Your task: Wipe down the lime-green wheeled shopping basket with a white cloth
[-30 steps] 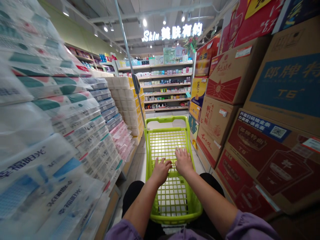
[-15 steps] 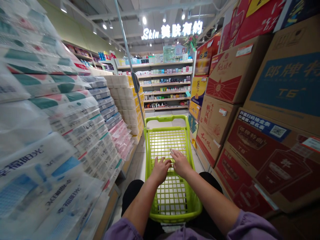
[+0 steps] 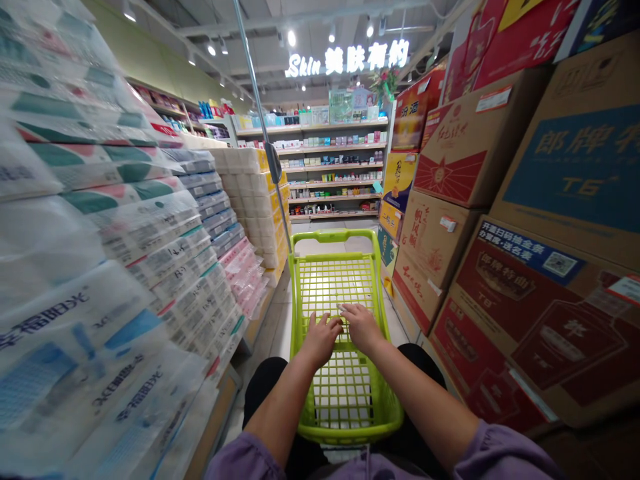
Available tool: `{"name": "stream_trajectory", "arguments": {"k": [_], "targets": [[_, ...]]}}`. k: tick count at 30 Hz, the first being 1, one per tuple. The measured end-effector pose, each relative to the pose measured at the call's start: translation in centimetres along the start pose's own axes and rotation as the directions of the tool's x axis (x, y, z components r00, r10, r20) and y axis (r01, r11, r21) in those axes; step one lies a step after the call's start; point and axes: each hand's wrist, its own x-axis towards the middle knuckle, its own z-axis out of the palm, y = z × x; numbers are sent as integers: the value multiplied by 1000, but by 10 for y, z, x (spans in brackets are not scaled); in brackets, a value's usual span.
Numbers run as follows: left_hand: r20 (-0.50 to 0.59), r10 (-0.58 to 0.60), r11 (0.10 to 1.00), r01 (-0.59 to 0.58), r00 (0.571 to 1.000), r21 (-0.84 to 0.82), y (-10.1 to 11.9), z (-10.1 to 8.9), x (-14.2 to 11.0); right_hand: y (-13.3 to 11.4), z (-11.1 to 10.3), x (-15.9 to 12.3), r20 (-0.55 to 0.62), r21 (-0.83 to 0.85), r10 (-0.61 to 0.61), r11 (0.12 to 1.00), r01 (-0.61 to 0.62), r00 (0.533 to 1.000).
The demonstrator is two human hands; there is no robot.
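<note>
Both my hands rest side by side on the crossbar of a lime-green wire shopping cart (image 3: 333, 235), which stands directly ahead of me. My left hand (image 3: 321, 340) curls over the bar, and my right hand (image 3: 361, 328) lies just beside it with the fingers bent over the same bar. Lilac sleeves cover my forearms near the bottom of the view. The cart's mesh basket holds nothing that I can see. My dark-trousered legs show on either side of it.
Plastic-wrapped tissue packs (image 3: 100, 220) tower along the left. Printed cardboard cartons (image 3: 500, 280) are stacked high on the right. A tiled floor (image 3: 270, 340) runs between them to skincare shelves (image 3: 333, 173) under a lit sign (image 3: 347, 60). A thin metal pole (image 3: 263, 113) rises from the left.
My right hand has shifted slightly left along the bar. The far shelves and sign look a little larger, and the whole view has drifted slightly.
</note>
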Motion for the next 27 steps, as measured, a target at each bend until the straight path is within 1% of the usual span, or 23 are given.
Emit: {"name": "stream_trajectory", "arguments": {"k": [3,4,5,6,8,9,10,11,13,14,15,18,20,23,25,27], "targets": [[1,2,1000,-2,1000,-5,0,0,0,3,2,3,-105,-11,158,987,-160,982],[3,2,1000,-2,1000,-3,0,0,0,3,2,3,-114,-12,186,982,-188,976],[4,1,1000,-1,1000,0,0,-1,0,2,2,3,-101,-8,186,982,-187,977],[6,1,1000,-1,1000,5,0,-1,0,2,2,2,-73,7,158,987,-158,985],[10,0,1000,0,1000,15,0,-1,0,0,2,0,-20,74,39,997,-37,999],[10,2,1000,-2,1000,19,0,-1,0,0,2,-1,-21,119,-24,993,27,999],[8,4,1000,-4,1000,20,0,0,0,1,2,-1,-49,160,-70,984,77,996],[4,8,1000,-8,1000,20,0,0,0,2,3,-1,-99,191,-89,976,107,991],[-5,13,1000,-13,1000,17,-1,0,0,5,4,1,-210,220,-55,970,102,976],[-10,14,1000,-14,1000,14,-1,0,0,6,5,2,-244,220,-11,973,67,970],[-16,13,1000,-13,1000,12,-1,1,-1,7,6,4,-252,210,32,977,22,967],[-33,5,1000,-4,999,9,-1,2,-1,6,6,4,-170,125,110,988,-89,979],[-44,4,1000,-3,999,12,-1,3,-1,3,4,3,-118,58,136,990,-129,984],[-52,10,1000,-9,999,19,-1,4,-1,-2,0,0,-95,15,166,986,-165,982],[-55,13,1000,-12,998,24,-1,4,-1,-2,-1,-1,-75,39,120,992,-117,990],[-61,13,999,-11,998,31,-1,5,-1,0,-2,-1,-55,91,18,996,-13,998]]}}
